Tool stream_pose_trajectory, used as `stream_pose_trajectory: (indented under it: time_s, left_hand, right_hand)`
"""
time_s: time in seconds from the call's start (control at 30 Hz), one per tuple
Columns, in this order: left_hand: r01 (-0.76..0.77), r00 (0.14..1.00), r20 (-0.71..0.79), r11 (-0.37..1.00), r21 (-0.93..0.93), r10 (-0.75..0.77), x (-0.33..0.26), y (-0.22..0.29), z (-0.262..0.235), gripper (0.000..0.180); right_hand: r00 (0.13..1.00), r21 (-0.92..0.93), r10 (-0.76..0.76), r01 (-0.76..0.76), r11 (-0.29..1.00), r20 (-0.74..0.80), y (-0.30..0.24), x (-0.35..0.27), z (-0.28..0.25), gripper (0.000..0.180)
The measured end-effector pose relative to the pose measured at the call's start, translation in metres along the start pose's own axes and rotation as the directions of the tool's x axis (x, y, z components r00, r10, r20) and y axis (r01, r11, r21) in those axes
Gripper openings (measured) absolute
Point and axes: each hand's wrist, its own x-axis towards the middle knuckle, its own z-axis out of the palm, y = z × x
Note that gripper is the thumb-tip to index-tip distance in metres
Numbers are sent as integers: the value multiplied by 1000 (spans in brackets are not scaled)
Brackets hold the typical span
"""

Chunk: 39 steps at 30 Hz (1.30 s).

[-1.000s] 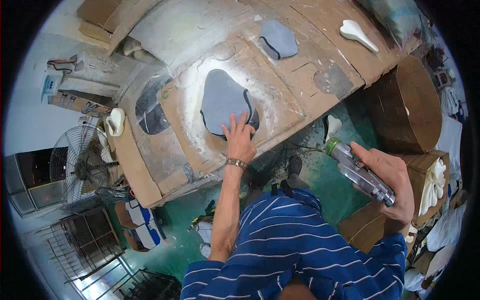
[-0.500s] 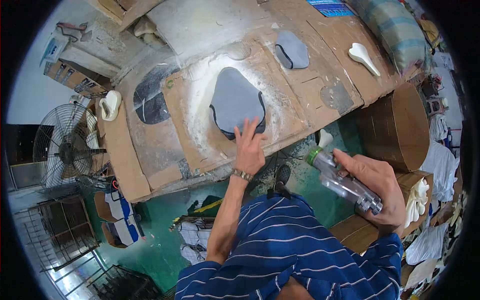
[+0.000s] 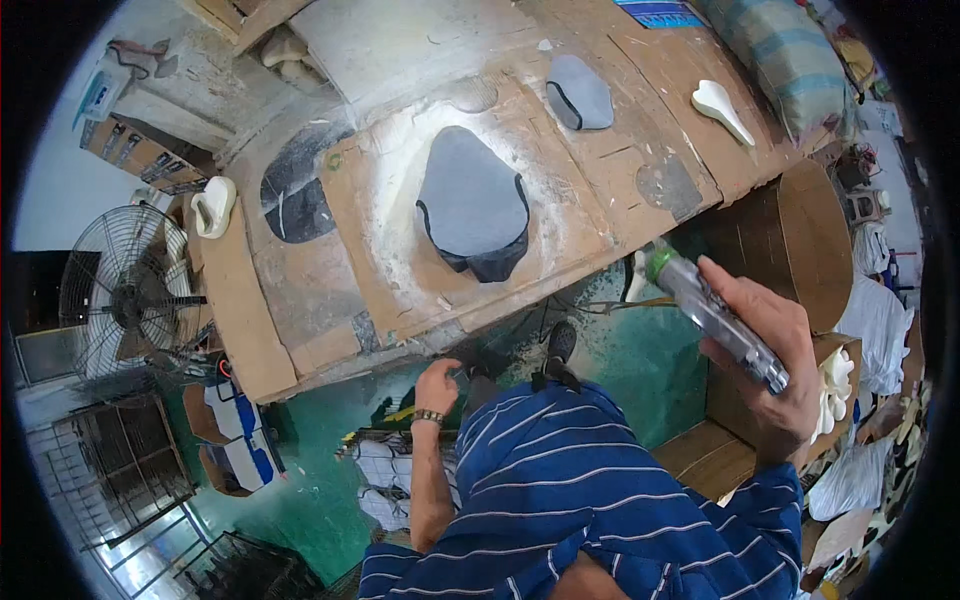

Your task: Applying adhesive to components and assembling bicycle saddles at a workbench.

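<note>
My right hand [image 3: 770,350] grips a clear plastic hand tool [image 3: 715,315] with a green collar at its front and a metal fitting at its rear. The tool is held in the air to the right of the table's front edge; its exact kind is unclear. My left hand [image 3: 437,388] hangs below that edge, its fingers loosely bent and partly apart, with nothing seen in them. A grey fabric cover [image 3: 472,190], shaped like a bicycle saddle and edged in black, lies flat on the dusty cardboard, touched by neither hand.
A smaller grey cover [image 3: 580,92] lies farther back on the table. White saddle-shaped pieces sit at the right [image 3: 722,108] and left [image 3: 213,207]. A fan [image 3: 130,290] stands at left, a large cardboard box [image 3: 790,245] at right. White powder coats the cardboard [image 3: 395,215].
My left hand has left the front edge of the grey cover and dropped down and left, below the table edge. My right hand has raised and turned the tool slightly. The cover's black front flap now shows.
</note>
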Motion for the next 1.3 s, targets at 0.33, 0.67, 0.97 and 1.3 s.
stream_pose_trajectory:
  time_s: [0.33,0.67,0.97,1.3]
  left_hand:
    - [302,945,99,948,97,-311,-26,-34,13,40]
    - [224,975,3,974,-27,-224,-20,-9,10,39]
    - [190,965,-153,969,-156,-214,-7,15,2,33]
    - [183,962,-168,964,-195,-216,-3,28,3,32]
  right_hand:
    - [995,26,-93,92,995,35,5,-23,-11,76]
    - [999,10,-29,29,1000,45,15,-40,-15,76]
    - [998,144,-69,69,987,-7,10,-41,-13,71]
    - [957,100,-217,201,974,194,22,-35,-27,86]
